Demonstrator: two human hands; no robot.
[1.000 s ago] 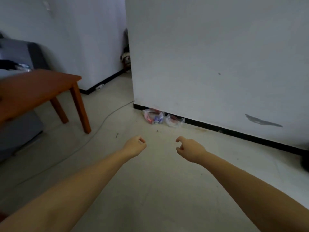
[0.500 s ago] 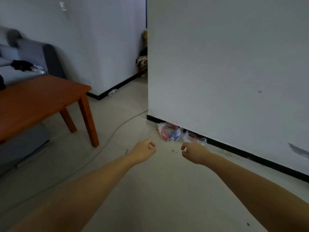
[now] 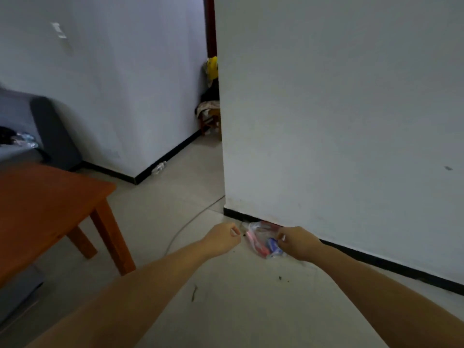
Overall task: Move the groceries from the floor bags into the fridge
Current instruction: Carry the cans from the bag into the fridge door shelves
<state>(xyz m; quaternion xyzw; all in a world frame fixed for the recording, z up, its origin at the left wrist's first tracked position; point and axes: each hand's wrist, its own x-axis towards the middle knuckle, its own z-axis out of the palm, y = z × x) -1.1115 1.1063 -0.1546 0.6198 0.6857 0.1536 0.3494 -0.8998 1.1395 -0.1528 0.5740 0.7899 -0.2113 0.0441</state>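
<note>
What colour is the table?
Reddish-brown wood; the table shows in the head view.

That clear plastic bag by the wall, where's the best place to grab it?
Probably the loose crumpled top of the clear plastic bag, coming from above. It slumps on the floor against the baseboard, so the wall side is blocked, and the red and blue packs weigh down its bottom. The right hand is already next to it.

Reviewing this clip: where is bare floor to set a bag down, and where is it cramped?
Bare floor lies between the two forearms, bar a few dark specks. More runs from the table leg up the passage along the cable. It is cramped at the baseboard, where the plastic bag sits between the left hand and right hand.
</note>
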